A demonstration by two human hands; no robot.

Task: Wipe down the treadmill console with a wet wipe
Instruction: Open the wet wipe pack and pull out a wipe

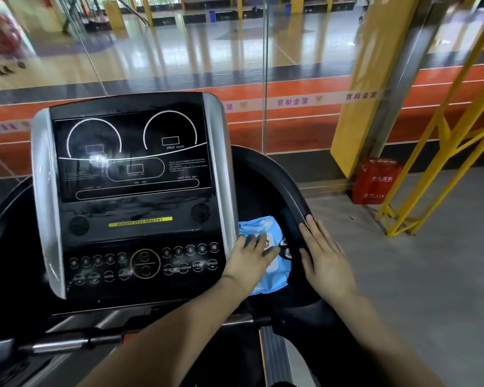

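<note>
The console (132, 196) stands at the centre-left, a black panel framed by two silver side strips. Its upper part shows two white dial outlines and small printed text; below that runs a yellow strip between two round speaker grilles, and the bottom part carries rows of round buttons.

Just right of the console, in a black tray (263, 191) between the panel and the curved handrail (291, 202), lies a blue wipe pack (259, 227). The left hand (249, 254) rests flat on top of the pack, fingers spread and extended towards the right, its heel close to the console's lower right corner. It is open and grips nothing; whether the fingertips are picking at the pack's flap is hard to tell, as they are blurred. The pack's near end shows below the wrist.

The right hand (323, 256) lies open, palm down, on the handrail beside the pack, fingers straight and together, pointing away from the person. It holds nothing.

No loose wipe is out of the pack.

Beyond the treadmill is a glass wall (179, 51) with a sports floor behind it. To the right stand a yellow frame (430, 152) and a red box (375, 181) on the grey floor.
</note>
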